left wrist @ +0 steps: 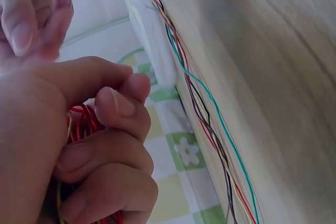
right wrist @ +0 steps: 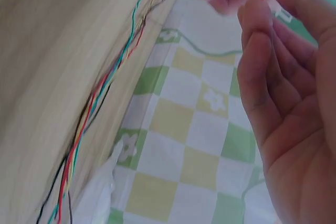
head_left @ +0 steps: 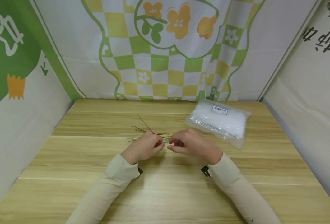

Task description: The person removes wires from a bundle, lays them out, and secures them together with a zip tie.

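Note:
My left hand grips a coiled bundle of red and yellowish wire, with the fingers curled round it. Most of that bundle is hidden inside the fist. Close to its fingertips, my right hand is raised with fingers loosely bent and the thumb apart; nothing shows between them. Beyond both hands, several long thin wires in red, teal, black and yellow lie loosely together across the wooden table. Their ends fan out to the left of the left hand in the head view.
A clear plastic bag full of white thin strips, with a barcode label, lies at the table's back right. Printed cloth hangs along the back edge, and cloth walls stand at both sides of the wooden table.

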`<state>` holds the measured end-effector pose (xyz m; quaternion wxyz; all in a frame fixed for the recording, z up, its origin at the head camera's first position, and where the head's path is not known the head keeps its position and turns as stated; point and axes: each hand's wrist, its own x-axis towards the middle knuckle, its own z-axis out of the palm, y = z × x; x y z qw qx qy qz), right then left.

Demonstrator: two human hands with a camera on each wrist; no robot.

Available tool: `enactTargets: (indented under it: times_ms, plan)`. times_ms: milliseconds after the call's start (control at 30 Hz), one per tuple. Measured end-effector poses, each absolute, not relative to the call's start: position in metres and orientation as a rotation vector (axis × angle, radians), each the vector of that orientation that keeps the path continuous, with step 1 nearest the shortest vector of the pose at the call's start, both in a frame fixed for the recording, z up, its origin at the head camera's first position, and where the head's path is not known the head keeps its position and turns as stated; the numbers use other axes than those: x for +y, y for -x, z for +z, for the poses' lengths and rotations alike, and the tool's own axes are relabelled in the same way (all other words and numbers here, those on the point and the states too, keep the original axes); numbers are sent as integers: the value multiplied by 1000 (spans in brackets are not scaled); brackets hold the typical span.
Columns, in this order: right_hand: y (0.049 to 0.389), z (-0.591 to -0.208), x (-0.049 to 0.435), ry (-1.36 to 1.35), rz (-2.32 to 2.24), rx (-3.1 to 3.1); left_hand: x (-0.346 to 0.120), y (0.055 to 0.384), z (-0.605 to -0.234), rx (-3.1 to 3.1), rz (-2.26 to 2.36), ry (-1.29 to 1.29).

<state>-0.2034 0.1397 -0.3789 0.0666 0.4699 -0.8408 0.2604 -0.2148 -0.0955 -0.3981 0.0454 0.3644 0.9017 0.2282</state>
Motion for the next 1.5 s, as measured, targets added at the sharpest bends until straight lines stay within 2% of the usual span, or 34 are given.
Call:
enactTargets:
  times_ms: [467, 867, 1067, 1233, 1367, 1500]
  plan:
    - [193, -386, 120, -1298, 778, -2530, -86, 205, -400, 2760, 734, -1206]
    - [211, -385, 152, -1133, 1044, -2663, -92, 212, -394, 2618, 837, -1214]
    - [212, -385, 147, -1294, 699, -2556, -91, 210, -393, 2646, 732, -1308]
    - [211, -381, 145, -1395, 663, -2456, -92, 213, -392, 2562, 801, -1292]
    - [215, -378, 159, -1260, 742, -2439, -102, 216, -385, 2525, 884, -1201]
    - [219, -376, 174, -1159, 843, -2503, -112, 220, -379, 2571, 862, -1222]
